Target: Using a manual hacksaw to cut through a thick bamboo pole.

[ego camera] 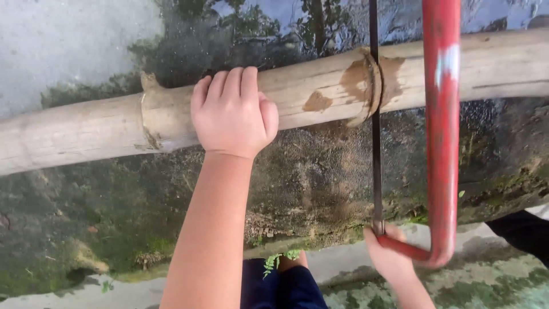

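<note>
There is just one camera, and it sits on the person's head. It looks almost straight down, very close, past both arms to the bamboo pole and the wet, mossy ground below.

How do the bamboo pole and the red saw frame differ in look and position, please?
The bamboo pole is thick, pale, weathered and lies crosswise; the red saw frame is thinner, painted and runs lengthwise across it. The left hand grips the pole from above; the right hand holds the frame's bent end. Both are round bars.
</note>
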